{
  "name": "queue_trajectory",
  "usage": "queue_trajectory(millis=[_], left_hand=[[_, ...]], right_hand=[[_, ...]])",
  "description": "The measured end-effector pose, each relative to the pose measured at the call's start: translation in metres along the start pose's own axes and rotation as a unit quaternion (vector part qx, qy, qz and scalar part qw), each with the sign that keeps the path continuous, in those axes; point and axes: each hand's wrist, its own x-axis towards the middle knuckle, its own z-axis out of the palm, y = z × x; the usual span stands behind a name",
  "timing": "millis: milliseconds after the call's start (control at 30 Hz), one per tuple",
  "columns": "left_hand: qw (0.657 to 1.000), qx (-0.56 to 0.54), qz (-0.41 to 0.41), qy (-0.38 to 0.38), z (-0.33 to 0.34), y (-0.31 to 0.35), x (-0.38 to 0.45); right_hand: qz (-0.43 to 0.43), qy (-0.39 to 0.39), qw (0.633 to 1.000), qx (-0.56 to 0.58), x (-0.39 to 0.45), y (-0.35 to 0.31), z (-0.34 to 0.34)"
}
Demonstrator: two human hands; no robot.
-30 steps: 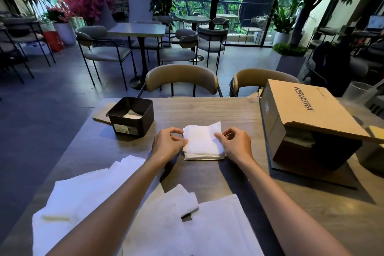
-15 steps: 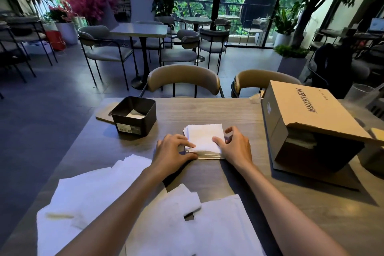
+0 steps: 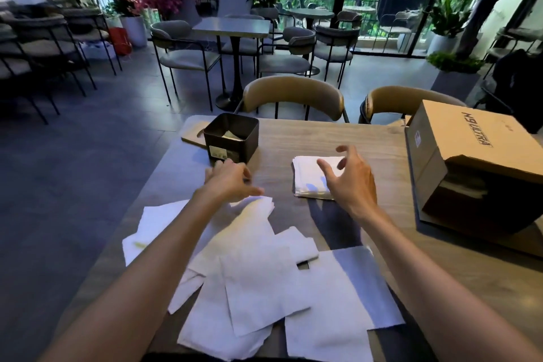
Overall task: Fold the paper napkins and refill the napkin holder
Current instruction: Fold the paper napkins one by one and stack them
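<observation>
While both hands pinched the folded stack before, left hand and right hand now hover, grips apart.

Hands: 2, left hand + right hand, both empty.
Folded napkin stack: 1; sheet count can't tell.
Loose unfolded napkins: overlapping heap, approx 6+, exact no. unclear.
Black napkin holder: 1.
Wooden board behind holder: 1.
Cardboard box: 1.
Tan chairs at table's far side: 2, left tan chair, right tan chair.
Wood table: 1.
</observation>
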Motion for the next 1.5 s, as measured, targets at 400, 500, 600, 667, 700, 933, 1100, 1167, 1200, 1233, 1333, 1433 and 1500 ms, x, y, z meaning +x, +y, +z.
queue_trajectory(millis=[400,500,600,667,700,933,1100,1167,1200,1233,1333,1433,1500], left_hand=[[0.986,-0.16,0.004,0.046,0.007,-0.044,-0.03],[0.968,-0.241,0.051,0.054,0.001,-0.042,-0.033],[0.944,-0.309,0.074,0.086,-0.006,-0.036,-0.034],[0.929,-0.344,0.084,0.103,-0.011,-0.033,-0.034],[0.922,-0.36,0.091,0.109,-0.014,-0.031,-0.035],[0.847,-0.501,0.134,0.119,-0.023,-0.02,-0.037],[0.826,-0.545,0.109,0.095,-0.019,-0.006,-0.034],[0.818,-0.553,0.104,0.122,-0.022,0.001,-0.03],[0.821,-0.549,0.104,0.119,-0.024,0.005,-0.028],[0.832,-0.534,0.108,0.106,-0.027,0.008,-0.026],[0.873,-0.466,0.133,0.048,-0.031,0.018,-0.017],[0.897,-0.416,0.151,0.002,-0.031,0.026,-0.009],[0.889,-0.431,0.157,-0.005,-0.027,0.036,-0.006]], right_hand=[[-0.155,-0.212,0.964,0.05,-0.059,-0.078,0.04],[-0.156,-0.226,0.959,0.062,-0.062,-0.082,0.041],[-0.147,-0.229,0.959,0.084,-0.059,-0.083,0.038],[-0.122,-0.223,0.961,0.108,-0.057,-0.083,0.036],[-0.099,-0.223,0.961,0.129,-0.055,-0.084,0.035],[0.037,-0.179,0.937,0.299,-0.048,-0.086,0.02],[0.109,-0.135,0.887,0.427,-0.035,-0.084,-0.002],[0.11,-0.149,0.884,0.43,-0.028,-0.08,-0.01],[0.109,-0.161,0.885,0.424,-0.024,-0.078,-0.014],[0.112,-0.169,0.886,0.417,-0.02,-0.076,-0.018],[0.111,-0.173,0.891,0.405,-0.008,-0.064,-0.031],[0.074,-0.195,0.91,0.358,0.001,-0.05,-0.04],[0.07,-0.198,0.917,0.341,0.003,-0.042,-0.043]])
